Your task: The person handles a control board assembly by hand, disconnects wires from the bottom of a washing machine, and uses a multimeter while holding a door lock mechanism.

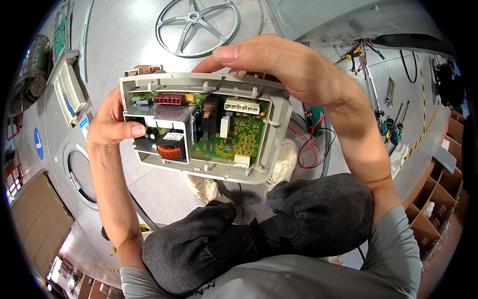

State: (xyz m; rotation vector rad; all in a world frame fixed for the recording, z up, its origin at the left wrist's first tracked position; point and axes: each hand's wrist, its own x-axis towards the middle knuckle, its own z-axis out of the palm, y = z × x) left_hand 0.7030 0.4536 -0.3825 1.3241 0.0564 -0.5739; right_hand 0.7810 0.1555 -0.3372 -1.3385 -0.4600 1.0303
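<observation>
Grey plastic housing [199,76], one, green circuit board [244,132] inside; held above the floor [114,35]. My left fingers [130,130] clamp its left side; whether my right fingers [206,65], at its top edge, clamp, I cannot tell.

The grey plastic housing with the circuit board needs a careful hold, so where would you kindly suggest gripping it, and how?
I'd probably grip the grey plastic housing by its right rim, coming from the right: that rim looks broad and bare, whereas the copper coil sits toward the left end.
</observation>
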